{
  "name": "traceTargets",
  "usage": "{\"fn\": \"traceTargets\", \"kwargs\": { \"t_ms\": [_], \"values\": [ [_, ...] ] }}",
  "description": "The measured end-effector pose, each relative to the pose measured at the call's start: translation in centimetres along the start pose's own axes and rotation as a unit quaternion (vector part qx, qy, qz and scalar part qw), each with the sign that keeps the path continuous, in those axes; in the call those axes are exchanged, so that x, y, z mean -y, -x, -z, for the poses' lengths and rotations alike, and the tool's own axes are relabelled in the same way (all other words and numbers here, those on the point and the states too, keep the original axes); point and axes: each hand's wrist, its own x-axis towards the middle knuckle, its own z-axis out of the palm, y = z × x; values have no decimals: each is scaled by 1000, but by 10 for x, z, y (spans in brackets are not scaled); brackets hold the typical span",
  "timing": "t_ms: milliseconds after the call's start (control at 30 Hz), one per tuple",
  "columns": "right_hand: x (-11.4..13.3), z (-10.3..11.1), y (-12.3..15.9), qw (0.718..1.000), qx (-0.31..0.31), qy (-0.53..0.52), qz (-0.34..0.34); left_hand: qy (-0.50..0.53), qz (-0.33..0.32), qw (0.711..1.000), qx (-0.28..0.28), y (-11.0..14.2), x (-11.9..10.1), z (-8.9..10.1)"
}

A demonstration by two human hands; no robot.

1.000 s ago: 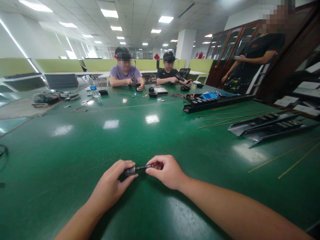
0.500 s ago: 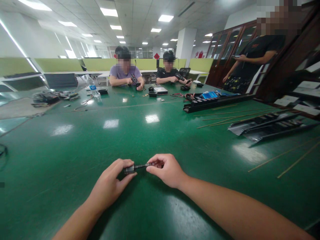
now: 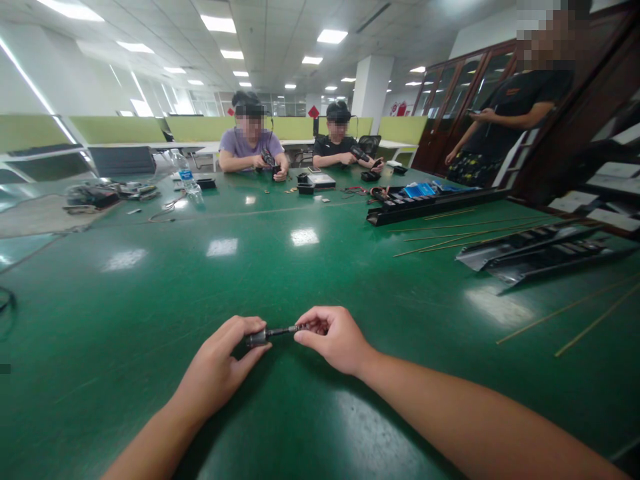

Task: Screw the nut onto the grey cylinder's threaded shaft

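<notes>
Shafted cylinder (image 3: 271,333): probably stiff, light, slick; best held by barrel (image 3: 257,339). Left hand (image 3: 217,363) pinches barrel, nine o'clock; right hand (image 3: 337,343) pinches shaft tip (image 3: 294,329), three o'clock.

This is an office, with low yellow-green screens (image 3: 120,129), long white desks (image 3: 397,144), bright flat ceiling lights (image 3: 332,37) and tall brown wooden cupboards (image 3: 436,130) with glass doors (image 3: 464,81).
</notes>
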Motion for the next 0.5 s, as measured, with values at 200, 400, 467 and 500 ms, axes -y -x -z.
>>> {"fn": "traceTargets", "kwargs": {
  "t_ms": [200,400,467,500],
  "values": [
    [0,0,0,1000,2,-3,-4,0,3,1000,0,1,0,0],
    [1,0,0,1000,1,0,-8,-2,-1,1000,-7,2,1,0],
    [1,0,0,1000,0,-1,-7,-1,3,1000,-4,2,0,1],
    [1,0,0,1000,0,-1,-6,0,5,1000,-3,2,0,1]
  ]
}}
